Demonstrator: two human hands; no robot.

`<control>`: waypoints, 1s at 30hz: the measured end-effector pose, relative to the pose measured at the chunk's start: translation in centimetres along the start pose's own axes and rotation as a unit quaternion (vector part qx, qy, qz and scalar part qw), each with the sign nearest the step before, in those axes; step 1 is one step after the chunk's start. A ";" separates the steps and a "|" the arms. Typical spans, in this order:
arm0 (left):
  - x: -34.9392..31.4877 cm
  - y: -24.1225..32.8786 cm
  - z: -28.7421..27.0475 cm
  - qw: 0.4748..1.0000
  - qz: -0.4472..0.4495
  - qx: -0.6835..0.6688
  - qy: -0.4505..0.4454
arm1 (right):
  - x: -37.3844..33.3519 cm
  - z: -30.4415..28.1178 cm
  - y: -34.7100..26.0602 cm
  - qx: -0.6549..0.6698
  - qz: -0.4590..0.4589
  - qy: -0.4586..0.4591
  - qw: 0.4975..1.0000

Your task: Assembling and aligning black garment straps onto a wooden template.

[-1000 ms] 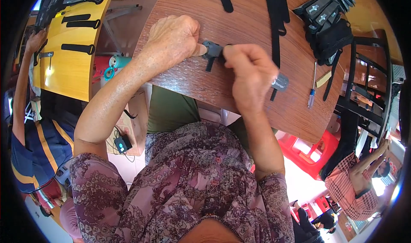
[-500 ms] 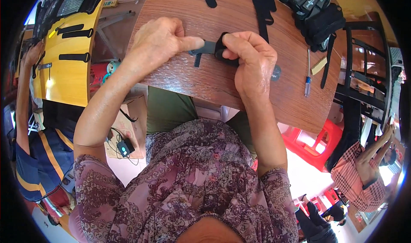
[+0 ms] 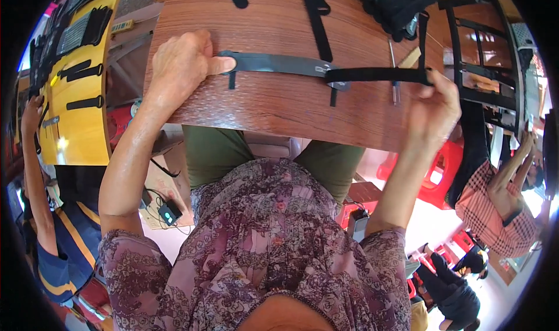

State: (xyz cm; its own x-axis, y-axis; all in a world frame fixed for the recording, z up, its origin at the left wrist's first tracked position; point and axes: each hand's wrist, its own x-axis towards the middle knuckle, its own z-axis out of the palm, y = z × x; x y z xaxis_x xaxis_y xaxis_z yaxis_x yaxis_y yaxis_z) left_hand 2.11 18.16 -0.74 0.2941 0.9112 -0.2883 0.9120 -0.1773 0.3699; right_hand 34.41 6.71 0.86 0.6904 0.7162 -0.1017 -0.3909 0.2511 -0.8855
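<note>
Strap (image 3: 372, 74) | right hand (image 3: 434, 106) pinches end | left hand (image 3: 180, 69) pins grey strip (image 3: 273, 63) | table (image 3: 279, 106)

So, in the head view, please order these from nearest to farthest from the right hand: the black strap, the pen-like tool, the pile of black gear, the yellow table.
1. black strap: its end is pinched in the right hand.
2. pen-like tool: on the wooden table just left of the hand.
3. pile of black gear: at the table's far edge.
4. yellow table: far to the person's left.
</note>
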 end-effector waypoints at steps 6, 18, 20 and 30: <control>0.2 0.3 -0.1 1.000 -0.003 -0.018 0.007 | 3.2 -8.7 -8.8 0.028 -0.008 0.003 1.000; -0.9 -1.1 -1.6 0.945 -0.041 -0.313 -0.082 | -1.5 -4.6 -9.1 -0.189 -0.165 -0.045 0.967; -3.5 1.0 -1.9 0.942 -0.007 -0.334 0.001 | -3.5 -2.6 -8.2 -0.226 -0.164 -0.040 0.959; -9.1 10.9 0.5 0.602 0.032 -0.701 -0.381 | -12.7 5.1 -2.9 -0.447 -0.433 -0.517 0.587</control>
State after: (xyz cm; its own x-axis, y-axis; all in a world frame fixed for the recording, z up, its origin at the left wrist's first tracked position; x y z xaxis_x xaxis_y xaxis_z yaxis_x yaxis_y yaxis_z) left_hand 9.51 7.78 5.40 0.8490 0.3888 -0.3579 -0.0888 0.7726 0.6286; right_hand 23.63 0.18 7.01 -0.5255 0.7003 0.4831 0.6295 0.7021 -0.3329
